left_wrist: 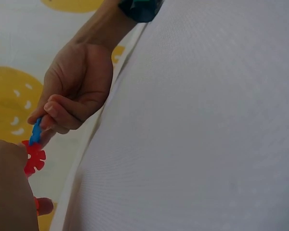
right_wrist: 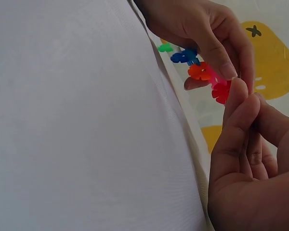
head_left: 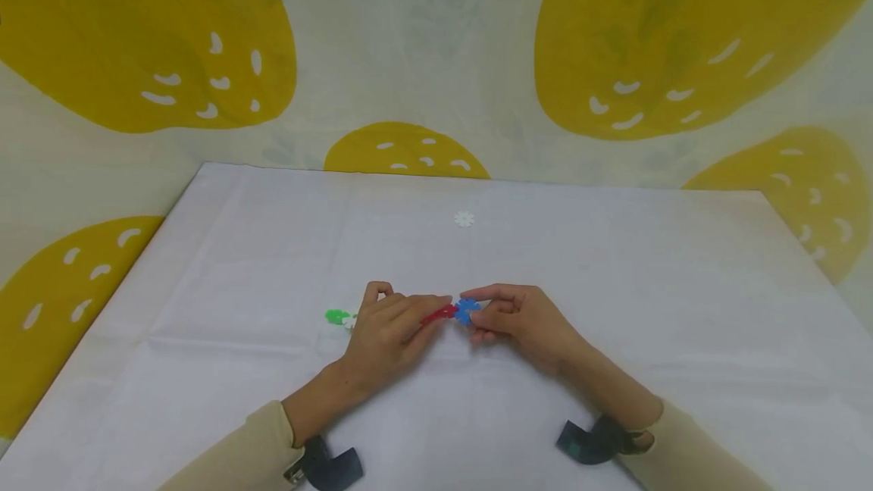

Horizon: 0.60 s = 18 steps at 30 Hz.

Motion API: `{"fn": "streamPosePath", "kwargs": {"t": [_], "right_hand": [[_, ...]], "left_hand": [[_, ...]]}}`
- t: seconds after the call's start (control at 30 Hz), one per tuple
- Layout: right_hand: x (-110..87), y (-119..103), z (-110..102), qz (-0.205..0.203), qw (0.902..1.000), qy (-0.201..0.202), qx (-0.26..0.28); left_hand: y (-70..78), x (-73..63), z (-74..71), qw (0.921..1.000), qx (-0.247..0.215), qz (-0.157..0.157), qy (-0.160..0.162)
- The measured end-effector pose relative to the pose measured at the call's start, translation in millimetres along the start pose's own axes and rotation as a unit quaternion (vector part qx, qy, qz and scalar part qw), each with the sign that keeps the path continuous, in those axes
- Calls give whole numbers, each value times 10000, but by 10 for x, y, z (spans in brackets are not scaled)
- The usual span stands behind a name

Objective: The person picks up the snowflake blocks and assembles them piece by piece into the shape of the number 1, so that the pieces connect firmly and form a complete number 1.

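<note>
In the head view my left hand [head_left: 389,336] grips a chain of slotted plastic snowflake discs. Its red disc [head_left: 439,314] pokes out past the fingertips. A blue disc [head_left: 466,311] meets the red one at the edge; my right hand [head_left: 532,328] pinches it between thumb and fingers. How deep the slots sit in each other I cannot tell. Beyond the left hand's far side a green disc [head_left: 337,317] and part of a white disc [head_left: 349,323] stick out. The right wrist view shows orange [right_wrist: 199,71], dark blue [right_wrist: 181,57] and pink [right_wrist: 214,76] discs in the chain.
A loose white snowflake disc [head_left: 464,219] lies on the white-covered table [head_left: 614,248], beyond both hands. Behind the table's back edge hangs a cloth [head_left: 423,59] with yellow fruit shapes. Dark straps with mounts [head_left: 596,439] sit at both wrists.
</note>
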State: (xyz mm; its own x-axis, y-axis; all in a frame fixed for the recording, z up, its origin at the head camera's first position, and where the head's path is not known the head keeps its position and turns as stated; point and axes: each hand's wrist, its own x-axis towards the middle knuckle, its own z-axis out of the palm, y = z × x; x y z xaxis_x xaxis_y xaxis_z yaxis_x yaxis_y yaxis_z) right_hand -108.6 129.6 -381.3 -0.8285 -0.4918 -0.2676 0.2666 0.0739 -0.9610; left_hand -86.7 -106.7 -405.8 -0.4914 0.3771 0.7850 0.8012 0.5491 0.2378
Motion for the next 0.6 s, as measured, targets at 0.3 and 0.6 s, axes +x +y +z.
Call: {"fn": "streamPosePath", "kwargs": {"t": [0.3, 0.6], "right_hand": [[-3, 20, 23, -23, 9997, -21, 244], [9, 57, 54, -268, 9987, -254, 359]], "left_hand": [[4, 10, 3, 9995, -198, -86, 218], [7, 18, -8, 9984, -366, -280, 332]]}}
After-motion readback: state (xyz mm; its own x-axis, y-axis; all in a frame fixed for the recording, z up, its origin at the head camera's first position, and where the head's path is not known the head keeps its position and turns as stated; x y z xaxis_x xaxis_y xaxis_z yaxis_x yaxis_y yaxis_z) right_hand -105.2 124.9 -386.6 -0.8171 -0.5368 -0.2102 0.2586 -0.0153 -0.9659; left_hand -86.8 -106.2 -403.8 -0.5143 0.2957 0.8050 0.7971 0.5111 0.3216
